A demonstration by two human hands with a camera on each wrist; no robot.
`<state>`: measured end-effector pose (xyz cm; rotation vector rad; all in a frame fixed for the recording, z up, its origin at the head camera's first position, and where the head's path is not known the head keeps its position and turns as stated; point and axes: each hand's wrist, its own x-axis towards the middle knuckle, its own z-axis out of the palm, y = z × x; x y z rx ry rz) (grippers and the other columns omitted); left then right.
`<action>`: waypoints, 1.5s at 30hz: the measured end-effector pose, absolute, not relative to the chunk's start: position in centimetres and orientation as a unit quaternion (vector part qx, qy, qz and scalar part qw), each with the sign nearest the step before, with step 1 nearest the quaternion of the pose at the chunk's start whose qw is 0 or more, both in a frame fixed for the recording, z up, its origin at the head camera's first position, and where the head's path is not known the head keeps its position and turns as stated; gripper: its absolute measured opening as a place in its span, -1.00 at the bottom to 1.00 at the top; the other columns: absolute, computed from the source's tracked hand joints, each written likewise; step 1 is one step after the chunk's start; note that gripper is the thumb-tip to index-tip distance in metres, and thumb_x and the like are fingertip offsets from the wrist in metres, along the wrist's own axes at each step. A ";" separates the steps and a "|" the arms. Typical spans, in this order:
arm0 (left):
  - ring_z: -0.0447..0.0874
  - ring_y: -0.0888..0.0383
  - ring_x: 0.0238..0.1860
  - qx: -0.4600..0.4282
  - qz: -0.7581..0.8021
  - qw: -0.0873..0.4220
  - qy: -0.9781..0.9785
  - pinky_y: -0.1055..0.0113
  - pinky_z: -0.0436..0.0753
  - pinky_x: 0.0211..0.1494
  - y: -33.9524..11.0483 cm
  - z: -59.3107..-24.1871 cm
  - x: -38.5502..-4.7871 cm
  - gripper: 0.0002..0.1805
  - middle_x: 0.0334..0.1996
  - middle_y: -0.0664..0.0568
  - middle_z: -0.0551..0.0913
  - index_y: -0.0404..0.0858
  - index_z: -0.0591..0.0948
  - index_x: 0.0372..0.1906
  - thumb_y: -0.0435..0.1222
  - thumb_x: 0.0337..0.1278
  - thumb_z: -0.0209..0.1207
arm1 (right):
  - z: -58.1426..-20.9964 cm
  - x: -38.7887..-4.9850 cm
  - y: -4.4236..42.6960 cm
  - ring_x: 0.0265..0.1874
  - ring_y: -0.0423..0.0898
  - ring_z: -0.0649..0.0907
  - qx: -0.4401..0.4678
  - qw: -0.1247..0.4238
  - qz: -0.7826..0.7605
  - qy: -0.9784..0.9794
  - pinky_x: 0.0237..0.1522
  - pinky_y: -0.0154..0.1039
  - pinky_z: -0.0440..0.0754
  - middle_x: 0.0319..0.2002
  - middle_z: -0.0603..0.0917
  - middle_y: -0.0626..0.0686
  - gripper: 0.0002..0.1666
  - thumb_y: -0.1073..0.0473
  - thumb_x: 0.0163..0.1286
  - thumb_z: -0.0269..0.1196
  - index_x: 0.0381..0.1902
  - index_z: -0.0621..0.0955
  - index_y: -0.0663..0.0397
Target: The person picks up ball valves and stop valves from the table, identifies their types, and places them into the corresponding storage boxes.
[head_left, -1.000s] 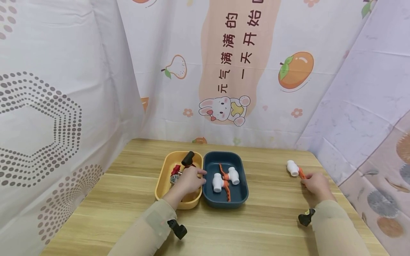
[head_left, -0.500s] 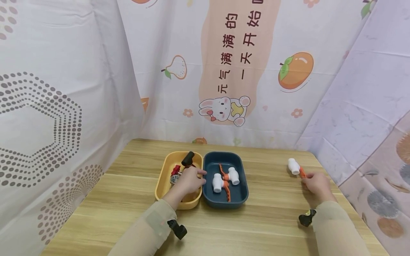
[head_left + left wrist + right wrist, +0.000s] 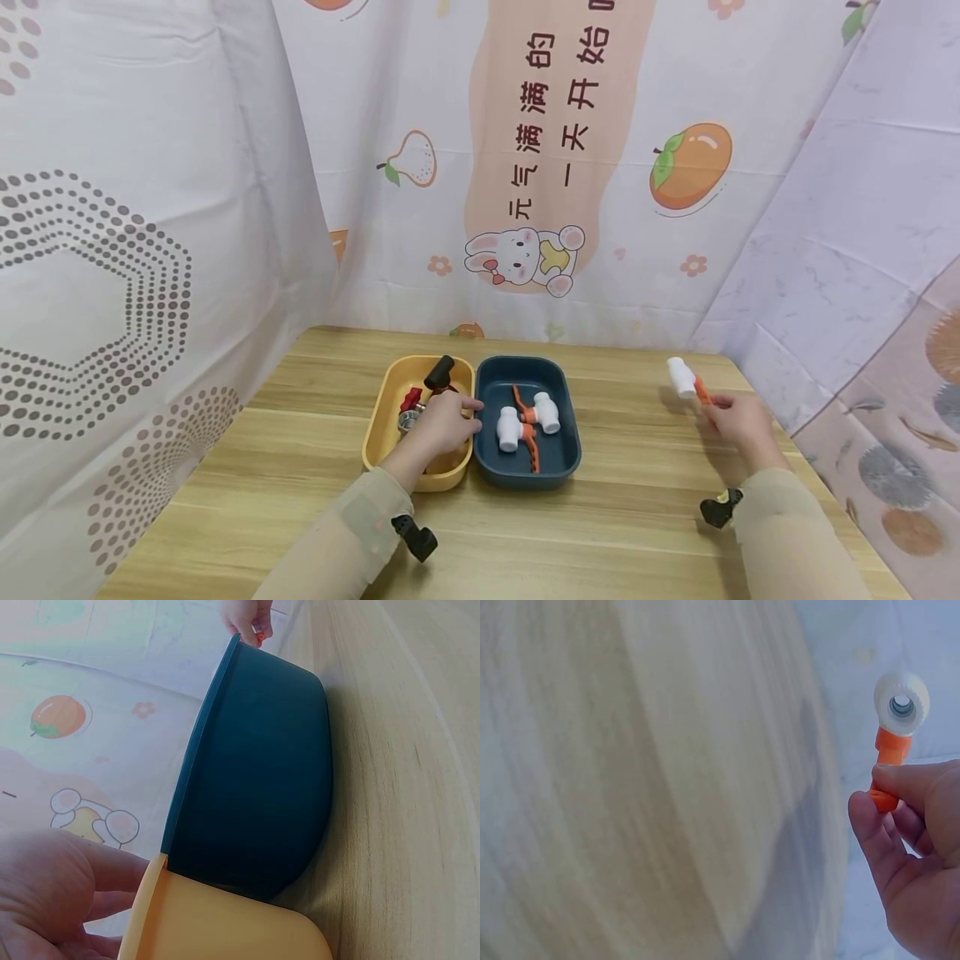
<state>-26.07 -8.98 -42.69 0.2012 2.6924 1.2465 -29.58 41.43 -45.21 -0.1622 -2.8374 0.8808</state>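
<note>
At the right, my right hand (image 3: 744, 423) pinches the orange lever of a white plastic ball valve (image 3: 682, 378). In the right wrist view, thumb and fingers hold the lever, and the white body (image 3: 901, 703) with its round bore stands above them. My left hand (image 3: 446, 422) lies over the yellow bin (image 3: 380, 446), its fairly straight fingers at the rim shared with the blue bin (image 3: 528, 481). Two more white ball valves, one nearer (image 3: 509, 429) and one farther (image 3: 547, 412), lie in the blue bin, their orange levers pointing opposite ways.
Inside the yellow bin are metal valve parts (image 3: 408, 417), a red handle (image 3: 411, 398) and a black cylindrical piece (image 3: 439, 372), partly hidden by my left hand. Both bins stand side by side on the wooden table (image 3: 622, 500). Printed curtains (image 3: 420, 292) hang behind and beside it.
My right hand has lifted the ball valve off the table, and its white body has risen and tilted slightly. My left hand and both bins have stayed in place.
</note>
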 end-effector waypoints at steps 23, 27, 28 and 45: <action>0.50 0.13 -0.70 0.070 0.423 0.084 0.900 0.37 0.50 -0.58 -9.0 -42.6 -26.0 -0.62 -0.19 -0.06 0.67 -0.25 0.68 0.22 -0.35 0.33 0.28 | -41.9 -30.3 38.0 -0.39 -0.16 0.75 -0.029 0.050 0.386 -0.921 -0.32 -0.30 0.62 -0.29 0.77 0.03 -0.47 0.10 0.48 0.28 0.23 0.58 0.40; 0.48 0.13 -0.72 0.069 0.424 0.086 0.899 0.38 0.49 -0.59 -9.0 -42.6 -26.0 -0.62 -0.23 -0.05 0.67 -0.25 0.68 0.22 -0.35 0.33 0.28 | -41.5 -30.4 37.3 -0.41 -0.16 0.74 -0.021 0.062 0.381 -0.922 -0.33 -0.28 0.63 -0.29 0.77 0.11 -0.51 0.11 0.48 0.28 0.19 0.61 0.39; 0.48 0.13 -0.72 0.069 0.423 0.086 0.899 0.38 0.49 -0.59 -9.0 -42.6 -26.0 -0.62 -0.24 -0.05 0.67 -0.25 0.68 0.22 -0.34 0.33 0.28 | -41.4 -30.4 37.1 -0.41 -0.17 0.73 -0.020 0.064 0.384 -0.921 -0.33 -0.28 0.64 -0.27 0.77 0.14 -0.51 0.11 0.48 0.28 0.19 0.61 0.40; 0.47 0.17 -0.73 0.074 0.419 0.081 0.901 0.39 0.46 -0.61 -8.8 -42.4 -25.9 -0.62 -0.26 -0.02 0.68 -0.26 0.68 0.21 -0.35 0.32 0.28 | -39.4 -30.4 33.8 -0.45 -0.13 0.75 0.031 0.092 0.429 -0.898 -0.35 -0.27 0.75 -0.16 0.73 0.31 -0.53 0.21 0.46 0.29 0.19 0.60 0.46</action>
